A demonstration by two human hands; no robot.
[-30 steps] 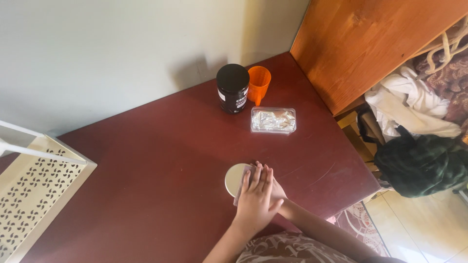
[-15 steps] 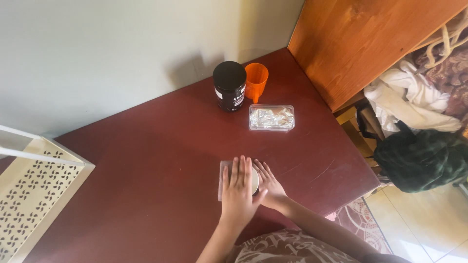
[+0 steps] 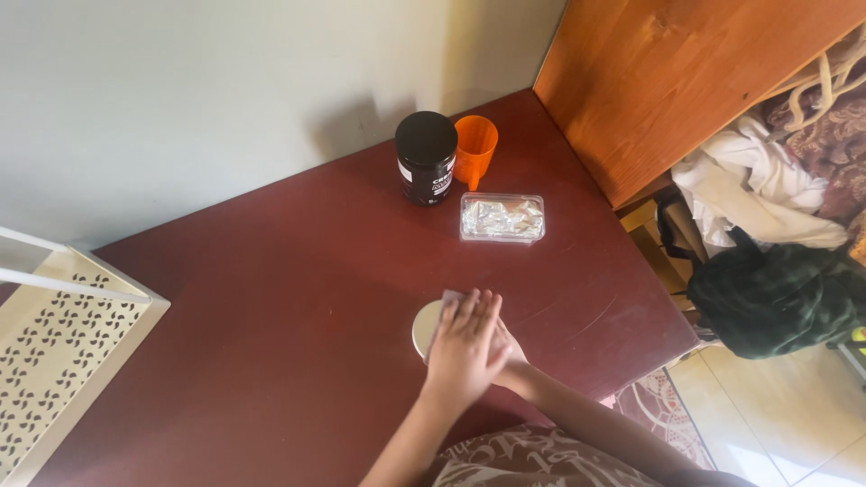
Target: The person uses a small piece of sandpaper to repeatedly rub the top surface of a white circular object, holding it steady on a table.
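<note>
My left hand [image 3: 465,350] lies flat, fingers together, pressing a pale pinkish cloth [image 3: 450,298] onto a round cream-coloured disc [image 3: 422,328] on the dark red table [image 3: 298,298]. Only the disc's left edge and the cloth's far corner show past the hand. My right hand [image 3: 507,353] sits just to the right, mostly hidden under the left one, at the disc's right side. Its grip cannot be made out.
At the table's far side stand a black jar [image 3: 427,157], an orange cup [image 3: 474,148] and a clear plastic box with foil inside [image 3: 502,218]. A cream perforated rack [image 3: 63,352] is at the left. A wooden panel [image 3: 667,81], clothes and a dark bag [image 3: 776,298] lie right.
My left hand slid the cloth to the left across the disc, then back to the right, so the disc's left edge shows again. My right hand is more covered now.
</note>
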